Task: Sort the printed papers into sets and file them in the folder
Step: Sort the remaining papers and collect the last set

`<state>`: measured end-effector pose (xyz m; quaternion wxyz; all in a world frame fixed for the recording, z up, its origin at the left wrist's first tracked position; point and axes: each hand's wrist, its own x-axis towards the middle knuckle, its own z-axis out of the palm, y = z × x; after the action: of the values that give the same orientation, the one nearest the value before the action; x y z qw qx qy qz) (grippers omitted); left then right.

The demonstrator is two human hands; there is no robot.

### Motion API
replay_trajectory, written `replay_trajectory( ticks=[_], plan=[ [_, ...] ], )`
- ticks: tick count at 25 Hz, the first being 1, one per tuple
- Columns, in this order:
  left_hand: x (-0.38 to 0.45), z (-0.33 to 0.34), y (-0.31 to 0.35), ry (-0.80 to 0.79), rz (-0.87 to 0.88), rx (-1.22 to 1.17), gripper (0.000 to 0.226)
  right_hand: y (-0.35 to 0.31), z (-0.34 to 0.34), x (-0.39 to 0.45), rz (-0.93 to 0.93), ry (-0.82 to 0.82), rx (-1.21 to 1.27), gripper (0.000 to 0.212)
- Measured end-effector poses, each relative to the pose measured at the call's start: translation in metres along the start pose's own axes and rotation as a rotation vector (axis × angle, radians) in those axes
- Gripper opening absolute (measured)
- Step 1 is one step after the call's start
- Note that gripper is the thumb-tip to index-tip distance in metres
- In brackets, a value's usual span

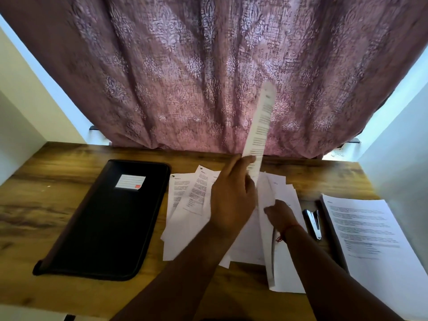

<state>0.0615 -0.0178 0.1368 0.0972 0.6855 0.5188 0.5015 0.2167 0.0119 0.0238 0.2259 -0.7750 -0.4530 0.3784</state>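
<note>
The left hand [231,198] pinches a printed sheet [260,126] at its lower end, holding it upright and edge-on above the loose papers [190,205] at mid-surface [46,205]. The right hand [281,216] grips another sheet just beside it. A closed black folder [108,223] lies left; a stapler [313,222] and a stack [366,232] lie right.
</note>
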Motion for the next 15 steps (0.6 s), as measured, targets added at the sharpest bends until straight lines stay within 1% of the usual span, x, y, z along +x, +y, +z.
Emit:
replay_trajectory(
  ticks=[1,2,3,4,5,6,8,9,11,13,15],
  plan=[
    [0.0,0.001,-0.01,-0.028,-0.121,-0.159,0.034,0.0,-0.007,0.0,0.016,0.019,0.014,0.01],
    [-0.003,0.002,-0.027,-0.01,-0.216,-0.287,0.033,0.0,-0.013,0.002,0.029,0.041,0.034,0.014],
    [-0.006,0.001,-0.046,0.058,-0.302,-0.329,0.032,0.0,-0.02,0.003,0.043,0.066,0.052,0.022],
    [-0.01,0.0,-0.065,0.111,-0.388,-0.284,0.032,0.0,-0.026,0.004,0.051,0.101,0.062,0.028],
    [-0.017,-0.001,-0.083,0.112,-0.482,-0.208,0.032,-0.001,-0.031,0.003,0.05,0.141,0.067,0.031],
    [-0.025,-0.003,-0.096,0.05,-0.576,-0.128,0.033,-0.004,-0.035,0.001,0.035,0.185,0.069,0.03],
    [-0.047,-0.001,-0.111,-0.155,-0.699,-0.001,0.037,-0.012,-0.04,-0.006,-0.013,0.275,0.059,0.028],
    [-0.057,0.0,-0.116,-0.225,-0.722,0.044,0.04,-0.019,-0.041,-0.01,-0.051,0.315,0.025,0.027],
    [-0.068,0.0,-0.122,-0.279,-0.696,0.127,0.042,-0.03,-0.039,-0.015,-0.126,0.356,-0.087,0.027],
    [-0.069,0.0,-0.121,-0.327,-0.612,0.254,0.045,-0.041,-0.031,-0.019,-0.191,0.313,-0.184,0.027],
    [-0.067,0.001,-0.118,-0.383,-0.494,0.349,0.05,-0.05,-0.022,-0.022,-0.264,0.264,-0.363,0.025]
  ],
)
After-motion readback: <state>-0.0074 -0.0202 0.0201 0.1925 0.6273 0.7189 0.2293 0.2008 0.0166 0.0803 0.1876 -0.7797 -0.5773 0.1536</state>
